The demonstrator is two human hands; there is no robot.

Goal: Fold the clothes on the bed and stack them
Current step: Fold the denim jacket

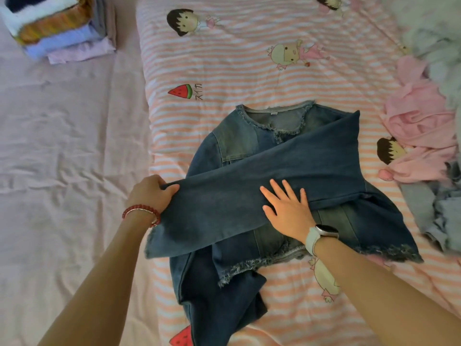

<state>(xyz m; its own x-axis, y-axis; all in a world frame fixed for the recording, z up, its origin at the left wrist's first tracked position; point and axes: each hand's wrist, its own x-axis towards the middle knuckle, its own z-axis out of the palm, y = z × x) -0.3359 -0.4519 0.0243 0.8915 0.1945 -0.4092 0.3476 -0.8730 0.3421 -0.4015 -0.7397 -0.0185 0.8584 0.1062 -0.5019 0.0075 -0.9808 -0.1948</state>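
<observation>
A blue denim jacket (252, 141) with frayed edges lies spread on the striped cartoon bedcover (249, 58), collar away from me. Its right sleeve (287, 171) is drawn across the chest toward the left. My left hand (149, 193) is shut on that sleeve near its frayed cuff. My right hand (287, 208) lies flat with fingers spread on the sleeve at the jacket's middle, pressing it down. The other sleeve (219, 303) hangs crumpled toward me at the jacket's lower left. A stack of folded clothes (62, 28) stands at the far left on the pink sheet.
An unfolded heap lies along the right edge: a pink garment (421, 126), grey and pale blue pieces (434, 216). The plain pink sheet (62, 146) covers the left part of the bed. Striped cover stretches beyond the jacket's collar.
</observation>
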